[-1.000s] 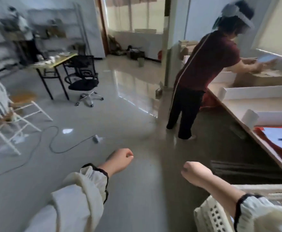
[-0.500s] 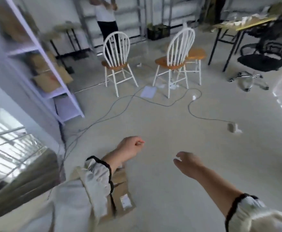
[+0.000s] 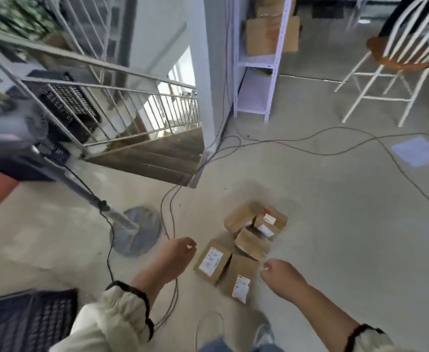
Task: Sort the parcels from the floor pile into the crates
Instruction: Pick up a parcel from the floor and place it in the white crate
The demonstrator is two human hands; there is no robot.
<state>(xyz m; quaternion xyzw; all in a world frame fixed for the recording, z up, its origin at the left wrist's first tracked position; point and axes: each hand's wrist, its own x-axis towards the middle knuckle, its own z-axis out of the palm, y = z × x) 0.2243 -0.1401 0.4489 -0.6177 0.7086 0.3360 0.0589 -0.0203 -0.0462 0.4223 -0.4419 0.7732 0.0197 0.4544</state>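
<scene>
Several brown cardboard parcels (image 3: 245,246) with white labels lie in a small pile on the grey floor, just ahead of me. My left hand (image 3: 175,255) hovers to the left of the pile, close to the nearest labelled parcel (image 3: 210,260), fingers loosely curled and holding nothing. Just right of another labelled parcel (image 3: 238,282), my right hand (image 3: 282,275) hangs the same way, also holding nothing. A black slatted crate (image 3: 30,322) sits on the floor at the bottom left.
A standing fan's round base (image 3: 135,231) and pole are left of the pile, with cables (image 3: 168,214) trailing across the floor. A railed stairwell (image 3: 155,153) drops away beyond. A white shelf (image 3: 256,64) holds boxes; a white chair (image 3: 391,62) stands far right.
The view has swung left and down, from the chairs and open floor to the parcel pile by the stairwell. Both hands have come down beside the parcels.
</scene>
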